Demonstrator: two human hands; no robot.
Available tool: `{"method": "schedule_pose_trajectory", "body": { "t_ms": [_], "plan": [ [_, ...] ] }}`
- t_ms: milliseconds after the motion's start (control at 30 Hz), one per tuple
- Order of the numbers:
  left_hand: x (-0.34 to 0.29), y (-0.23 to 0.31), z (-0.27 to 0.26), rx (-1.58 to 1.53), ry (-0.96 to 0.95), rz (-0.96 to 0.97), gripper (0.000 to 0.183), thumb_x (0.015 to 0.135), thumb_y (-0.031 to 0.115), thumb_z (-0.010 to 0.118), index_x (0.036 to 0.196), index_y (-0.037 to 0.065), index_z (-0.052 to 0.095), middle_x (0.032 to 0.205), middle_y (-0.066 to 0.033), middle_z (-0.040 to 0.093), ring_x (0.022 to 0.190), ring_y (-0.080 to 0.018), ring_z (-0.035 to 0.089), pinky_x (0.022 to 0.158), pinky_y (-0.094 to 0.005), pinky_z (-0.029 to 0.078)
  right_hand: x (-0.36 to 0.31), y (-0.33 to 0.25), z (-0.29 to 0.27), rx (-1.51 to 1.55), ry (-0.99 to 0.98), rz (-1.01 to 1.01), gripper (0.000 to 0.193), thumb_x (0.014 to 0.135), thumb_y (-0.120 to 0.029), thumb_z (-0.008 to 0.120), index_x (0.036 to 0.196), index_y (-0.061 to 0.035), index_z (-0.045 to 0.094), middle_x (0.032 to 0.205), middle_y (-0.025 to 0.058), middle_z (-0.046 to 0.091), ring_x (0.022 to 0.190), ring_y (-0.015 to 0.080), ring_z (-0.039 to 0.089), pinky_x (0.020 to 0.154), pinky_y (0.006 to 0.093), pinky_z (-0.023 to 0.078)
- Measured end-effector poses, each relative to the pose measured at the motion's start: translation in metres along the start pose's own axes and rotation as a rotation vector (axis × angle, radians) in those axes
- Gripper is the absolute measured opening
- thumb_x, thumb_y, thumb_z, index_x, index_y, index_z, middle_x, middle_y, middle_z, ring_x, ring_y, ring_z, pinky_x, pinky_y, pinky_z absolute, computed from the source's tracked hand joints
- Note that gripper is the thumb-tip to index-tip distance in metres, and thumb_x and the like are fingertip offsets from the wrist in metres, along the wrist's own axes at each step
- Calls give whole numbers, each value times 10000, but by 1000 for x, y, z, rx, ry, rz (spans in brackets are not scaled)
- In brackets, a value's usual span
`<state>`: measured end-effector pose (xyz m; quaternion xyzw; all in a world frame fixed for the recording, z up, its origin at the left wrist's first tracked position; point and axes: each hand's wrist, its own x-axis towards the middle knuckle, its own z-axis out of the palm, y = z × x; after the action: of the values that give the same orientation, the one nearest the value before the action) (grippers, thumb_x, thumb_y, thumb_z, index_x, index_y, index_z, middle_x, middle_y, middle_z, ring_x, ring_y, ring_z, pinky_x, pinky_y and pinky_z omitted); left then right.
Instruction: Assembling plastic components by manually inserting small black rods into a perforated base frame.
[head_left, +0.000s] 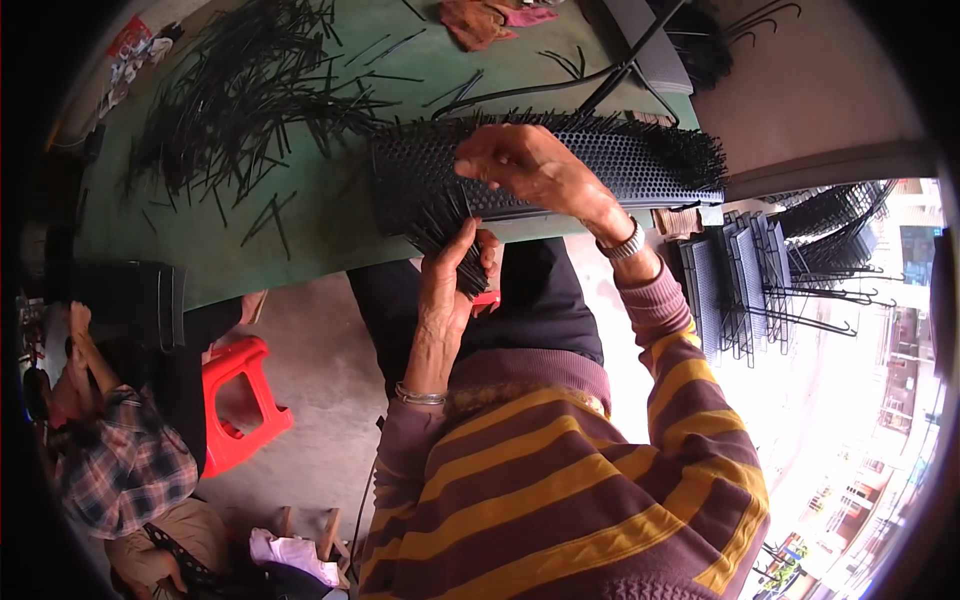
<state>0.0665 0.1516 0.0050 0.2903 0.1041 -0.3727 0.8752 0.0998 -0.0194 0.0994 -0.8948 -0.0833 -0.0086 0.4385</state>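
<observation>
The bundle of thin black sticks was held at the near side of the perforated black panel, its upper ends fanning toward the holes. The left hand was clamped around the bundle's lower part, thumb across the front. The right hand hung over the panel, apart from the left, its fingers curled in toward the thumb; whether a stick was pinched there could not be told from this angle.

The step in hand looked like setting sticks into the holes one at a time. To do it well, the bundle was best kept loose enough to release a single stick, each one brought square to its hole, and the filled places left unbrushed by the sleeve. The upright sticks crowding the panel's right end and far edge were the ones most easily knocked.

Behind the panel, a bent black rod limited the reach toward the back. A tangled pile of loose sticks covered the green counter to the left, and a reddish cloth lay at the far side. Similar panels stood beyond the counter's right end. To the left were a red stool and a seated co-worker.
</observation>
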Motion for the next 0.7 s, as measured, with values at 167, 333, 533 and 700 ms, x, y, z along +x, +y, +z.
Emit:
{"method": "schedule_pose_trajectory", "body": {
  "t_ms": [167, 333, 533, 700],
  "plan": [
    [0, 2, 4, 56, 28, 16, 195, 893, 210, 673, 932, 21, 648, 729, -71, 623, 567, -121, 539, 520, -258, 431, -10, 9, 14, 271, -130, 161, 178, 892, -137, 633, 987, 14, 641, 763, 43, 644, 685, 104, 612, 629, 251, 477],
    [-4, 7, 14, 73, 141, 72, 242, 878, 209, 694, 1035, 29, 655, 810, -84, 682, 612, -126, 596, 507, -252, 456, -9, 8, 17, 280, -129, 192, 162, 898, -130, 626, 969, 14, 639, 758, 44, 639, 687, 103, 626, 612, 249, 476],
    [6, 10, -5, 29, 191, 55, 288, 859, 215, 721, 1072, 42, 637, 888, -113, 702, 719, -178, 667, 557, -287, 497, -9, 6, 17, 296, 97, 155, 96, 899, -20, 580, 982, 17, 610, 823, 78, 671, 672, 109, 637, 613, 258, 509],
    [4, 12, 3, -47, 328, 42, 255, 866, 220, 714, 1027, 41, 628, 906, -120, 706, 772, -208, 688, 636, -345, 539, 22, 16, 22, -97, 528, -131, 66, 894, 3, 585, 958, 1, 600, 779, 78, 666, 622, 123, 639, 566, 241, 494]
  ]
}}
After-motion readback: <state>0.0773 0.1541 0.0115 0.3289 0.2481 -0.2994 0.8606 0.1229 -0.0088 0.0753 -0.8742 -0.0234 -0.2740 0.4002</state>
